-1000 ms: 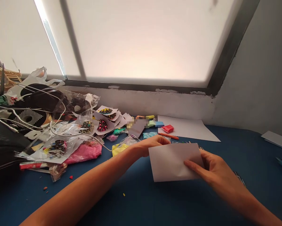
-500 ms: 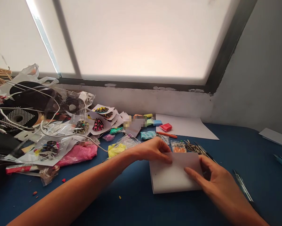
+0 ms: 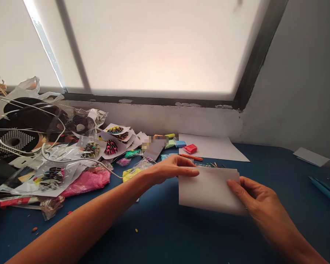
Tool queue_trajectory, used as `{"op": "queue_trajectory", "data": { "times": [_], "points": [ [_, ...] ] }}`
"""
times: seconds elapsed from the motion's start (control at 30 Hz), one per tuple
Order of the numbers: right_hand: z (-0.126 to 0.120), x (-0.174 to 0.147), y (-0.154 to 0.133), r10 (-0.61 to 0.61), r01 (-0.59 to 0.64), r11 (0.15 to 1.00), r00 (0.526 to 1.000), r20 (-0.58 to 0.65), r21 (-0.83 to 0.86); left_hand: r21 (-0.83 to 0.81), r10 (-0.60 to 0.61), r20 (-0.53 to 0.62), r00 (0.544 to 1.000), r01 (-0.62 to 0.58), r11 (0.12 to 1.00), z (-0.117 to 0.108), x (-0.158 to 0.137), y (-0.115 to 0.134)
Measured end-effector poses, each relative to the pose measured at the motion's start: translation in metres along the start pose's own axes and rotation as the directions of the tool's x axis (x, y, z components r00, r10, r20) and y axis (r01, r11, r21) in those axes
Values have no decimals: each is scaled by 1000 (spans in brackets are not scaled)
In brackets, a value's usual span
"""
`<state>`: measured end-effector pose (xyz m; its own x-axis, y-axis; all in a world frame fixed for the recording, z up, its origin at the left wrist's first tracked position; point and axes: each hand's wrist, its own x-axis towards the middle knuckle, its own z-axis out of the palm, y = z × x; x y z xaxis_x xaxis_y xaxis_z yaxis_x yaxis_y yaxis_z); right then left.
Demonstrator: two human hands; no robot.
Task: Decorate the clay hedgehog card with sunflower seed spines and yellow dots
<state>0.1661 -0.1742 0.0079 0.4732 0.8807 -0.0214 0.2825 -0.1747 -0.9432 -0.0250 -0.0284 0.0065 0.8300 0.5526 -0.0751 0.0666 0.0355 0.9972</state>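
A folded sheet of white paper is held up, tilted, over the dark blue tabletop. My left hand pinches its upper left edge, thumb in front and fingers behind. At the right edge my right hand grips it the same way, with its fingers partly hidden behind the sheet. Just beyond the paper lie an orange stick-like tool and a red packet. Some thin pointed tools there are mostly covered by the paper.
Clear bags, a pink packet, white cables and paper cards with colored-tipped items crowd the left. A large white sheet lies at the back. Another folded paper and a blue-green object are at right.
Both hands have lifted the folded paper off the tabletop and tilted it. The right hand has shifted slightly right along its edge. The view has turned a little to the right.
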Motion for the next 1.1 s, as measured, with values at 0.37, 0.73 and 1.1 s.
{"op": "queue_trajectory", "data": {
  "times": [0.37, 0.73, 1.1],
  "points": [
    [0, 6, 12, 0, 5, 996, 998, -59, 86, -191, 24, -136, 990, -50, 980, 8, 5, -10],
    [0, 1, 0, 11, -6, 998, 997, -72, 61, -155, 10, -100, 995, -25, 988, 8, 3, -14],
    [-2, 1, 3, -35, 33, 996, 999, -34, -79, -117, 62, -108, 992, -74, 990, 16, 3, -9]
  ]
}}
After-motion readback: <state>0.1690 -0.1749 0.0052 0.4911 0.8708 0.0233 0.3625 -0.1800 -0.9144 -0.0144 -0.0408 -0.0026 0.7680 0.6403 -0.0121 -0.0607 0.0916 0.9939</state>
